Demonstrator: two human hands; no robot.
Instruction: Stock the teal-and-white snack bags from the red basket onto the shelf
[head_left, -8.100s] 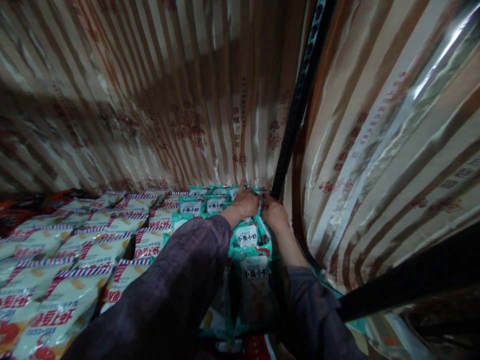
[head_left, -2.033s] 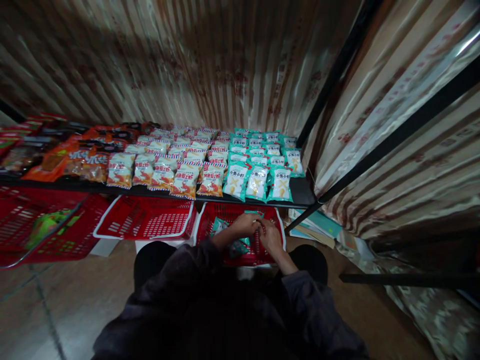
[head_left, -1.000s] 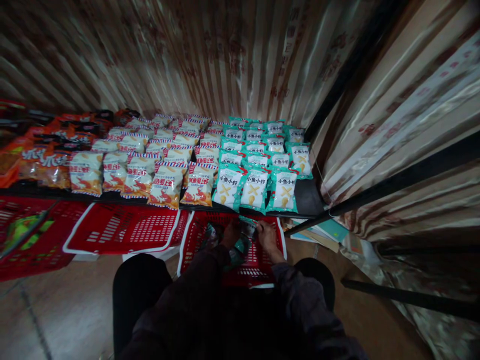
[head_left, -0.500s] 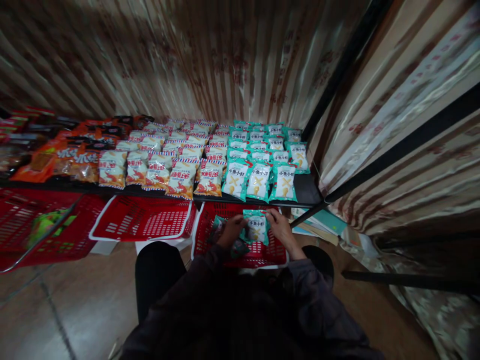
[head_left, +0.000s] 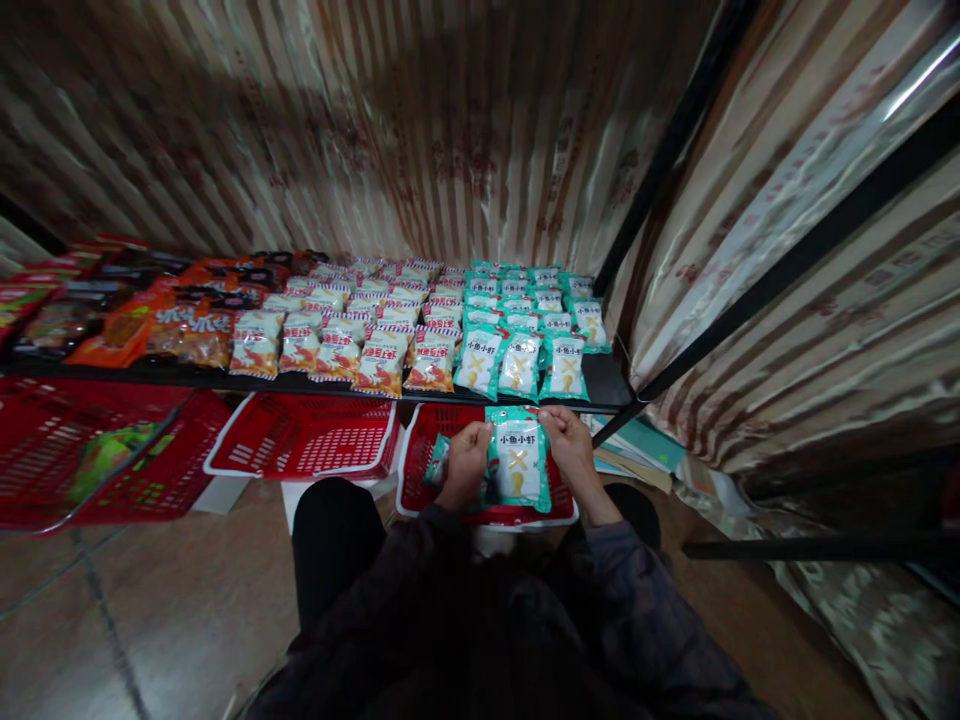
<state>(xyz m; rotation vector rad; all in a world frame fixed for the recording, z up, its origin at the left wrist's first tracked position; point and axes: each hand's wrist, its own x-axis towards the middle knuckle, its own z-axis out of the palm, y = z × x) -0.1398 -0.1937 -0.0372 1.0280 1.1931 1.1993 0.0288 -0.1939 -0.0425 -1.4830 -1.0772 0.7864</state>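
Note:
Upright between my hands is a teal and white snack bag (head_left: 519,462), its printed front facing me. My left hand (head_left: 468,462) pinches its upper left edge, and my right hand (head_left: 568,445) grips the upper right corner. Below and behind it is a red basket (head_left: 409,478) with a white rim, where another teal bag (head_left: 439,458) shows partly beside my left hand. On the shelf just beyond, matching teal bags (head_left: 519,362) stand in rows at the right end.
White and orange snack bags (head_left: 379,360) fill the shelf's middle, with orange packs (head_left: 191,325) farther left. More red baskets (head_left: 304,440) sit under the black shelf (head_left: 611,380). Dark metal posts (head_left: 660,170) and striped curtains (head_left: 375,130) bound the space. Flattened cartons (head_left: 637,445) lie lower right.
Eight seconds ago both hands were at the back of the shelf among the teal bags. They came down to the basket, took hold of a teal bag and have raised it, front now showing.

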